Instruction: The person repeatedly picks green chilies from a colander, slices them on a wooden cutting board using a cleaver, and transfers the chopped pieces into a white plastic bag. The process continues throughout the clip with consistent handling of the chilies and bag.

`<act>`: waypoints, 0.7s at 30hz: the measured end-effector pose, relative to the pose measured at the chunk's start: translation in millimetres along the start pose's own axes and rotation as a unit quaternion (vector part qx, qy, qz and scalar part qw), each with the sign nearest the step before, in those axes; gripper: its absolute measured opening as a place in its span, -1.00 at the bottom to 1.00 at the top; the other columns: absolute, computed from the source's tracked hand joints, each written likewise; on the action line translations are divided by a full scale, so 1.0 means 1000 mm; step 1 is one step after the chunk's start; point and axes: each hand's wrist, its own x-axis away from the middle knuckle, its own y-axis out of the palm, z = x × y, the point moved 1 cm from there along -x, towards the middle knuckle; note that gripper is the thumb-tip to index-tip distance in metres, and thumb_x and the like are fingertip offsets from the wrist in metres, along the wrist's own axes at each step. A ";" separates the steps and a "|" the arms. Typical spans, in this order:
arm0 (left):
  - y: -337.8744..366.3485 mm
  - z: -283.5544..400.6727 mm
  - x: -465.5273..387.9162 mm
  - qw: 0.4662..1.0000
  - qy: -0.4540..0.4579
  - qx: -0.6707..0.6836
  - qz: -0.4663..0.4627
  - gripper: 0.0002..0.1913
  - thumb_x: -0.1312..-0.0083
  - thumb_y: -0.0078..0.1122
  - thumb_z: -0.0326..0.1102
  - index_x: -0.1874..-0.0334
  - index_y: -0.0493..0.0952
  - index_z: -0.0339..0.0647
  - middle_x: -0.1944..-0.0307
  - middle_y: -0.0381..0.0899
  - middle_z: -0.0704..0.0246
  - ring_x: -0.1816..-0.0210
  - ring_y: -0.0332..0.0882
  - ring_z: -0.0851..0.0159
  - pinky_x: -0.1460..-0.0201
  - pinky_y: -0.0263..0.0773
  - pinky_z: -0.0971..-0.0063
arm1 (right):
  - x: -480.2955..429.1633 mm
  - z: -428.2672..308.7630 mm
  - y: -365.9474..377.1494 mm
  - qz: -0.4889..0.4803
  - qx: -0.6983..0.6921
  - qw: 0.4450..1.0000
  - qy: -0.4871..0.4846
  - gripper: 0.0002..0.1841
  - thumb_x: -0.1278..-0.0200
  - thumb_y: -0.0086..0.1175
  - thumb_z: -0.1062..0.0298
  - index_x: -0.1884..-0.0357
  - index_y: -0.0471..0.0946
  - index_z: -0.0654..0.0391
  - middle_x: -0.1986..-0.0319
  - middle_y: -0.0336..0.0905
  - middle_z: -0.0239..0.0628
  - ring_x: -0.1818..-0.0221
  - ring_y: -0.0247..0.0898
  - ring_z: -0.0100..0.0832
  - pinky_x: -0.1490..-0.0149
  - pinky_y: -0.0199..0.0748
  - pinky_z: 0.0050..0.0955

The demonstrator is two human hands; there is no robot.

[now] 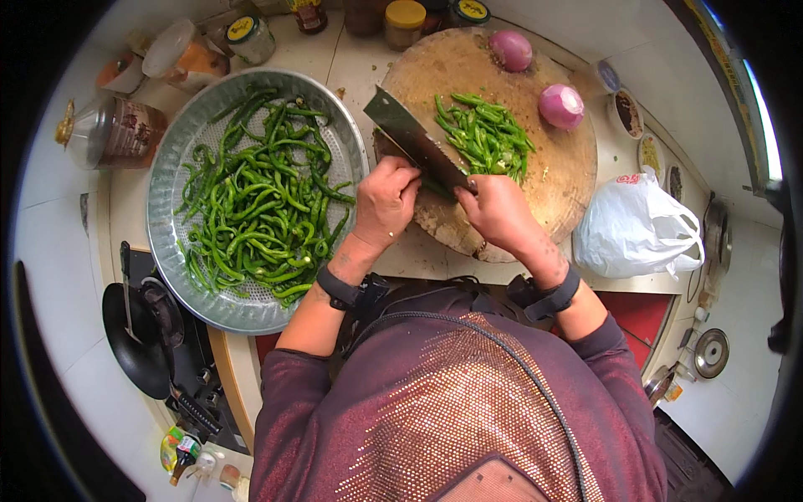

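My right hand [500, 208] grips the handle of a cleaver [415, 139], whose broad dark blade slants up and left over a round wooden chopping board [558, 182]. Close to the blade's left side is my left hand [388, 196], its fingers curled and pinched at the board's left edge. A green pepper [434, 186] shows partly under the blade between my hands; whether my left fingers hold its end is hidden. Cut green peppers [486, 135] lie in a pile right of the blade. Two peeled red onions, one farther back [511, 50] and one nearer [561, 107], sit on the board.
A large round metal pan with a perforated base [164, 251] holds many whole green peppers [257, 213] at left. Jars [251, 39] and a plastic bottle [116, 133] stand behind it. A white plastic bag [618, 235] sits right of the board. A wok [135, 342] rests at lower left.
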 end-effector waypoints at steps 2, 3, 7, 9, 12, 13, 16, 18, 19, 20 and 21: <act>0.004 0.002 -0.002 0.999 0.025 -0.019 0.012 -0.76 -0.02 0.37 -0.54 0.23 0.61 -0.22 0.28 0.61 0.21 0.26 0.60 0.02 0.23 0.51 0.25 | 0.000 0.001 -0.005 0.032 -0.032 0.999 0.001 -0.72 -0.29 0.12 0.24 0.41 0.59 0.29 0.53 0.54 0.19 0.37 0.53 0.20 0.24 0.49 0.03; 0.006 0.001 -0.003 0.999 0.029 -0.028 0.021 -0.75 -0.01 0.38 -0.54 0.24 0.59 -0.22 0.29 0.61 0.22 0.26 0.59 0.02 0.24 0.50 0.25 | 0.003 0.003 -0.008 0.018 -0.025 0.999 0.011 -0.72 -0.29 0.12 0.25 0.41 0.59 0.29 0.53 0.54 0.19 0.37 0.53 0.21 0.24 0.49 0.03; 0.013 0.002 0.003 0.998 0.035 -0.038 0.032 -0.77 0.01 0.40 -0.53 0.32 0.54 -0.23 0.35 0.61 0.26 0.28 0.57 0.03 0.28 0.48 0.24 | 0.015 0.005 -0.009 -0.017 0.000 0.999 0.041 -0.74 -0.30 0.12 0.27 0.38 0.60 0.31 0.53 0.53 0.20 0.37 0.52 0.21 0.26 0.48 0.00; 0.016 0.000 0.002 0.998 0.036 -0.033 0.032 -0.78 0.01 0.40 -0.52 0.34 0.53 -0.23 0.35 0.62 0.28 0.28 0.57 0.04 0.26 0.48 0.24 | 0.007 0.003 -0.002 0.018 0.025 0.999 -0.023 -0.76 -0.31 0.13 0.29 0.33 0.60 0.32 0.54 0.51 0.19 0.39 0.51 0.21 0.31 0.45 -0.07; 0.014 0.000 -0.003 0.998 0.062 -0.017 0.006 -0.78 0.02 0.40 -0.53 0.33 0.55 -0.23 0.29 0.62 0.27 0.23 0.57 0.05 0.22 0.50 0.25 | -0.002 0.009 0.003 0.044 -0.057 0.997 -0.002 -0.73 -0.30 0.16 0.27 0.40 0.56 0.33 0.55 0.50 0.19 0.43 0.48 0.21 0.32 0.42 -0.07; 0.012 0.000 -0.004 0.998 0.067 -0.020 0.005 -0.78 0.01 0.40 -0.53 0.32 0.57 -0.24 0.26 0.61 0.26 0.21 0.57 0.05 0.20 0.51 0.25 | -0.003 0.012 0.003 0.052 -0.084 0.995 0.028 -0.72 -0.30 0.17 0.27 0.42 0.55 0.34 0.55 0.50 0.19 0.44 0.47 0.22 0.33 0.42 -0.07; 0.006 0.003 0.000 0.998 0.055 -0.026 0.015 -0.77 0.00 0.40 -0.54 0.27 0.62 -0.26 0.14 0.59 0.22 0.12 0.56 0.05 0.14 0.52 0.27 | 0.012 0.017 -0.007 0.040 -0.002 0.999 0.014 -0.75 -0.27 0.11 0.28 0.44 0.56 0.29 0.54 0.53 0.16 0.39 0.51 0.20 0.25 0.47 0.04; 0.002 0.003 0.006 0.999 0.016 -0.023 0.030 -0.79 -0.01 0.39 -0.54 0.28 0.62 -0.27 0.16 0.59 0.22 0.13 0.57 0.05 0.14 0.52 0.26 | 0.025 0.015 -0.017 0.052 0.024 0.998 -0.035 -0.76 -0.27 0.10 0.30 0.47 0.53 0.27 0.57 0.52 0.13 0.41 0.51 0.19 0.27 0.46 0.04; 0.002 0.003 0.009 0.999 -0.005 -0.022 0.038 -0.79 -0.01 0.39 -0.53 0.28 0.62 -0.27 0.17 0.59 0.21 0.13 0.57 0.05 0.14 0.52 0.26 | 0.029 0.015 -0.020 0.027 0.030 0.999 -0.010 -0.76 -0.27 0.10 0.29 0.47 0.53 0.26 0.57 0.52 0.12 0.41 0.51 0.19 0.27 0.47 0.04; 0.001 0.002 0.011 0.999 -0.010 -0.016 0.043 -0.80 -0.01 0.39 -0.54 0.29 0.63 -0.27 0.22 0.58 0.22 0.17 0.58 0.04 0.14 0.53 0.26 | 0.032 0.014 -0.021 0.018 0.030 0.999 -0.013 -0.76 -0.27 0.10 0.29 0.47 0.53 0.26 0.57 0.52 0.12 0.41 0.51 0.19 0.27 0.47 0.04; 0.002 0.001 0.012 0.999 -0.001 -0.021 0.049 -0.81 -0.02 0.37 -0.54 0.30 0.62 -0.27 0.24 0.59 0.22 0.18 0.58 0.04 0.15 0.53 0.25 | 0.031 0.011 -0.020 0.030 0.018 0.998 -0.051 -0.75 -0.26 0.10 0.28 0.48 0.53 0.25 0.57 0.53 0.12 0.41 0.52 0.18 0.27 0.48 0.04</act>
